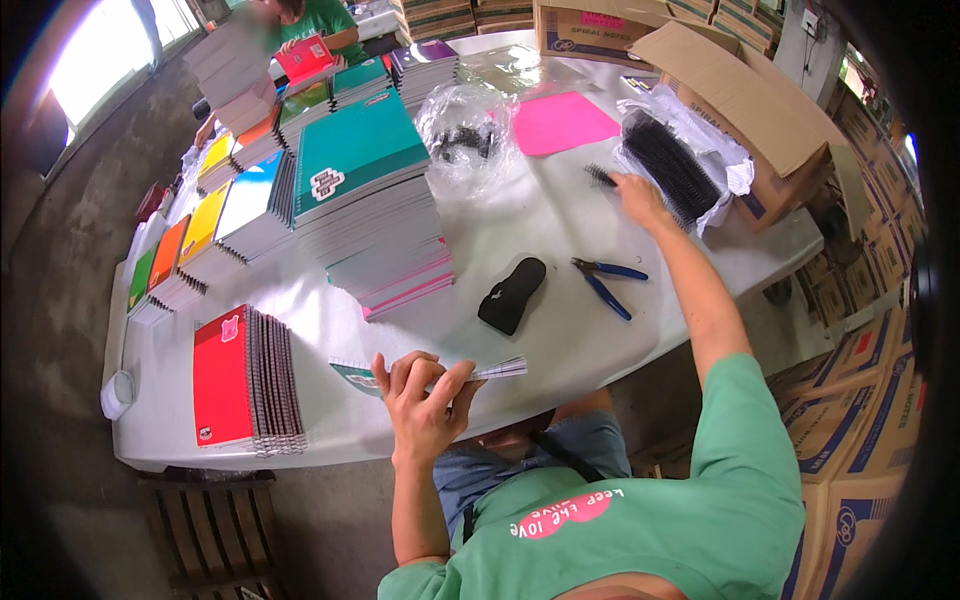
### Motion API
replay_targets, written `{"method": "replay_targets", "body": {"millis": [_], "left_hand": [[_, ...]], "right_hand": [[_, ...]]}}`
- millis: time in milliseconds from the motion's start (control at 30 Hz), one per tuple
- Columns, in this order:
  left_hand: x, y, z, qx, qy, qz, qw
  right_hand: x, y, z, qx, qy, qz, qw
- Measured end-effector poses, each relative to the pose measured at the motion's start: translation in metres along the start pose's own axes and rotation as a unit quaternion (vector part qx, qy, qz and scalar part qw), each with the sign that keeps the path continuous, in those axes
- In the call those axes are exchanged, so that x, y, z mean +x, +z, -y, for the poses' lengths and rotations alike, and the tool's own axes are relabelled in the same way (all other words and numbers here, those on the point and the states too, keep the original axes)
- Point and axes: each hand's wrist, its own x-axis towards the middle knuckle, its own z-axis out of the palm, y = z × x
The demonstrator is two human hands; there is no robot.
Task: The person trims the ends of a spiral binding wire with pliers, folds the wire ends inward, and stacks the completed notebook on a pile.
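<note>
Near the table's front edge, my left hand (428,400) grips a teal-covered notebook (357,375), its page edges fanning slightly to the right. My right hand (640,200) reaches far out to the right and pinches a black spiral coil (601,177). Beside that hand, a pile of black spiral coils (668,165) lies on white wrapping. Blue-handled pliers (610,280) rest between my arms, next to a black pad-shaped object (513,296). A tall stack of teal notebooks (362,160) stands ahead of my left hand.
Spiral-bound red notebooks (225,375) sit at the left. Behind are several coloured notebook stacks (255,195), crumpled clear plastic (470,140) and a pink sheet (566,123). An open cardboard box (760,110) stands far right. Across the table a person (325,20) holds a red notebook.
</note>
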Motion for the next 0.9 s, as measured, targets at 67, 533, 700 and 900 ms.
{"method": "replay_targets", "body": {"millis": [67,533,700,900], "left_hand": [[-0.002,-0.003,0.004,0.008,-0.005,0.002,1.0],[0.002,0.011,0.01,0.046,0.009,-0.044,0.998],[-0.005,0.017,0.008,0.049,-0.012,-0.078,0.996],[-0.004,0.024,0.003,0.048,-0.026,-0.085,0.995]], "right_hand": [[0.021,-0.028,0.018,-0.049,-0.001,0.019,0.999],[0.015,-0.088,0.061,0.286,-0.094,-0.038,0.953],[0.004,-0.095,0.06,0.474,-0.019,-0.155,0.867],[0.004,-0.115,0.061,0.401,-0.03,-0.254,0.88]]}}
